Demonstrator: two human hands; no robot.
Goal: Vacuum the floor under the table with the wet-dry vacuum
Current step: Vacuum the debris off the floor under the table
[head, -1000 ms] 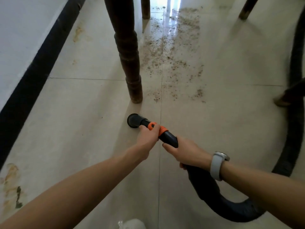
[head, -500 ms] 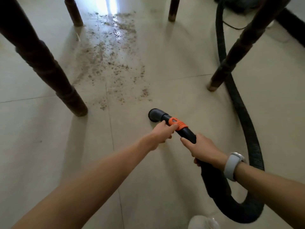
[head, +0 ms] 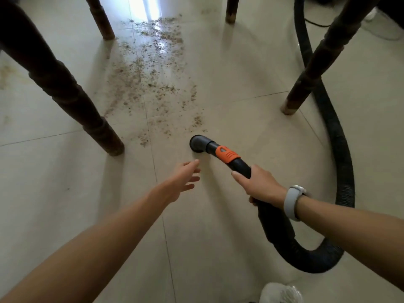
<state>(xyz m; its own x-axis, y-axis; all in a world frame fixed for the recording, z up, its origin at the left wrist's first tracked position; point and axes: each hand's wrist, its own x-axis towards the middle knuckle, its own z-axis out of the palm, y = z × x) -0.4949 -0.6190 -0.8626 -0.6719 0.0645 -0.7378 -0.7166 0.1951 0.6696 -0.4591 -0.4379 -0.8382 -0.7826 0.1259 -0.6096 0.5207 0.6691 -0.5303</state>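
A black vacuum hose [head: 341,149] with an orange collar [head: 227,155] ends in a round black nozzle [head: 197,144] that sits on the pale tiled floor. My right hand [head: 260,184], with a grey watch on the wrist, grips the hose just behind the collar. My left hand [head: 185,179] hovers to the left of the hose with fingers spread, holding nothing. A wide patch of brown crumbs [head: 153,79] lies on the tiles just beyond the nozzle, between the table legs.
Dark wooden table legs stand around the debris: near left [head: 72,99], far left [head: 101,18], far middle [head: 231,9], right [head: 314,64]. The hose loops behind the right leg and back under my right arm. A white shoe tip [head: 281,293] shows at the bottom edge.
My left hand has let go of the hose near the orange collar and drawn back to the left, opening. The nozzle has slid right, closer to the crumbs' near edge.
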